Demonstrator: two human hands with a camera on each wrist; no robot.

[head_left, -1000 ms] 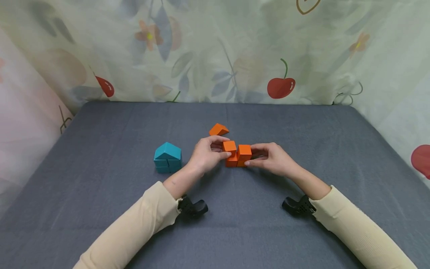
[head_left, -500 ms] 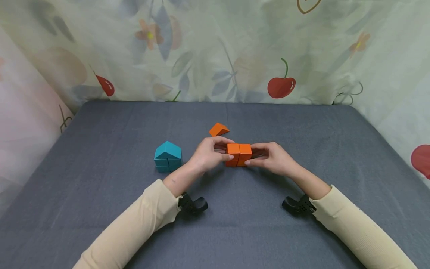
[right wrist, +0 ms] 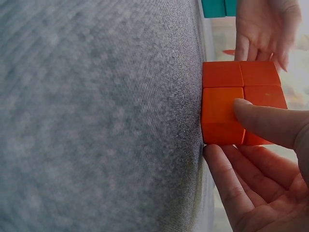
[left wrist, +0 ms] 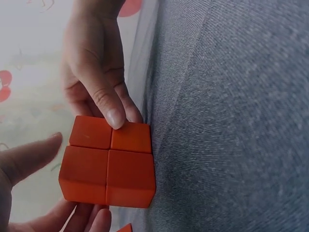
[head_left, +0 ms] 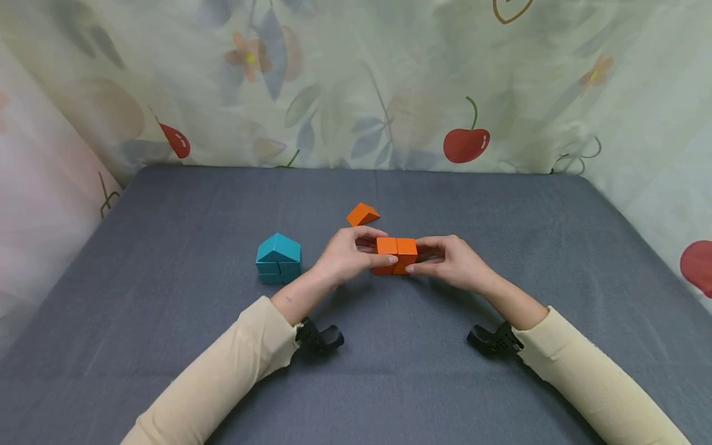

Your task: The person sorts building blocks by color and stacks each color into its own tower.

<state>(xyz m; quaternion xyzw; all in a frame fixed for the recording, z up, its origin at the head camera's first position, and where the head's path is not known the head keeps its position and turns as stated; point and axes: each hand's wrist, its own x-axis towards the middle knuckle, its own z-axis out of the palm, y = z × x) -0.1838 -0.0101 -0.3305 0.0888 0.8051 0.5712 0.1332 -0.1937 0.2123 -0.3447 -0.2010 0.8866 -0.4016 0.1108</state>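
Four orange blocks, two over two, form a squared stack (head_left: 396,254) on the cloth-covered table. At its left is my left hand (head_left: 351,252); in the left wrist view its thumb (left wrist: 41,157) stands apart from the blocks, while its fingers lie at their far side. My right hand (head_left: 453,262) holds the lower right block (right wrist: 222,113), thumb on the front face and fingers behind. An orange triangular block (head_left: 362,214) lies behind my left hand, apart from the stack. In the left wrist view only its corner shows.
A teal block house (head_left: 279,259) stands left of my left hand, a triangular block on top of smaller blocks. Grey cloth (head_left: 389,383) covers the table. A patterned curtain (head_left: 345,80) hangs behind it.
My left hand has brought the upper left orange block down and right, flush against its neighbour, and its thumb has come off the block. The right hand has stayed put.
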